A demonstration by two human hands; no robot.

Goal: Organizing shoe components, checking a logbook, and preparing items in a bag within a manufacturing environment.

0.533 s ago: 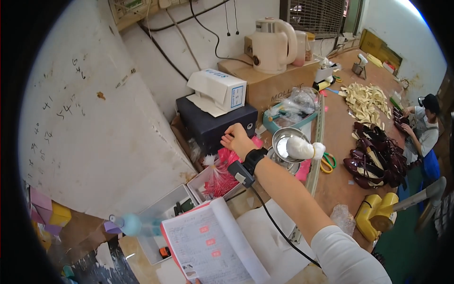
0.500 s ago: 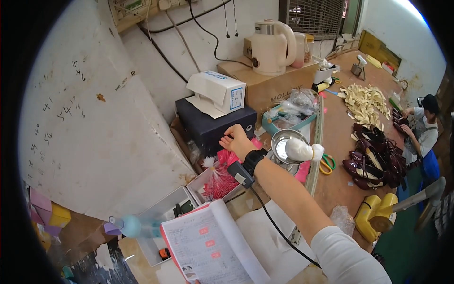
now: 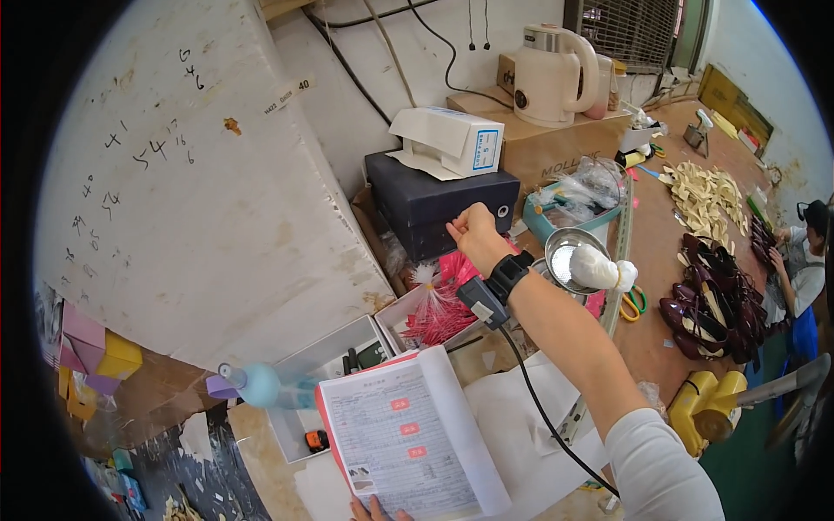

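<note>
My right hand [image 3: 478,233] is raised in front of a dark blue box [image 3: 439,204], its fingers curled together. Whether anything small is between them is hidden. A black wristband with a cabled device [image 3: 484,301] is strapped on that wrist. At the lower edge, the fingers of my left hand [image 3: 376,511] lie over the bottom of a red-backed folder of paper sheets [image 3: 391,460], gripping it. Its top sheets are folded over to the right. Just below my right hand, bundles of pink-tipped clear plastic strands [image 3: 434,313] lie in a white box.
A metal bowl [image 3: 563,252] with a white cloth bundle [image 3: 599,267] stands right of my right wrist. Beyond are green-handled scissors [image 3: 632,304], dark red shoes [image 3: 704,304], cream pieces [image 3: 708,200] and a kettle [image 3: 543,82]. Left is a blue bottle [image 3: 261,385]; a co-worker [image 3: 804,260] handles shoes far right.
The view has shifted, so the scene sits further right. My right hand's fingers have curled closer together. More of my left hand's fingers now show on the folder.
</note>
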